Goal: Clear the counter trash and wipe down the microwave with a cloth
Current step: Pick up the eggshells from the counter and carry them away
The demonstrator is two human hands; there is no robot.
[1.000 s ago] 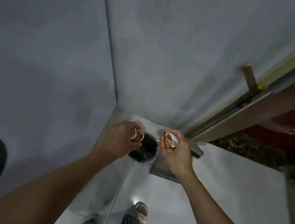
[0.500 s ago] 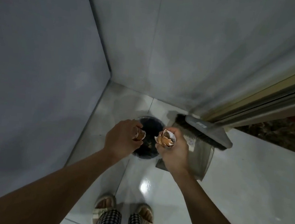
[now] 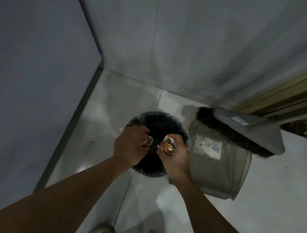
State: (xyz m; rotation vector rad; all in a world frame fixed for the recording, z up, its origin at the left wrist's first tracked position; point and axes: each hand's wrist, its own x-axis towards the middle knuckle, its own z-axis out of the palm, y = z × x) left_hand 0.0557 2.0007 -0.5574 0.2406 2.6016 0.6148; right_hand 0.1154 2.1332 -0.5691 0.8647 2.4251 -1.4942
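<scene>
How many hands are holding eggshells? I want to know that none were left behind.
2. The left hand grips eggshells and the right hand grips another bunch, both above the black-lined bin. Shells inside the fists or bin may be hidden.
</scene>
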